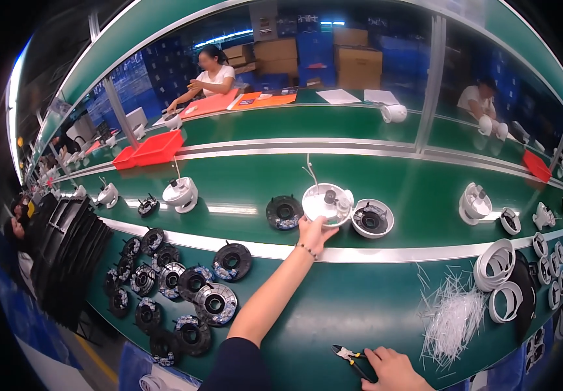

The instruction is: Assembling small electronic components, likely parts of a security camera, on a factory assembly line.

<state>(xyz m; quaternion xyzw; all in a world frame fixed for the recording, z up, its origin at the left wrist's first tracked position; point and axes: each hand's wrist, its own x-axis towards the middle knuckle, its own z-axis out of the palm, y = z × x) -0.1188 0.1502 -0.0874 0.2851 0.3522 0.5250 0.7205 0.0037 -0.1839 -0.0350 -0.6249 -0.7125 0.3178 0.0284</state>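
Observation:
My left hand (316,236) grips the near rim of a white round housing (320,214) with a dark part inside and a thin white wire rising from it. Beside this housing lie a black ring-shaped part (284,212) on the left and a white bowl-like cover with a dark inside (372,219) on the right. At the lower edge, my right hand (395,370) is curled at the handles of a pair of wire cutters (344,354) with black-and-yellow grips. Their jaws point away to the left, close to the green bench top (307,313).
Black ring assemblies (195,281) crowd the left. On the right are a pile of clear thin strips (454,313) and stacked white rings (493,266). More white housings (180,194) stand along the raised belt. A red tray (157,148) and a co-worker (215,75) are beyond.

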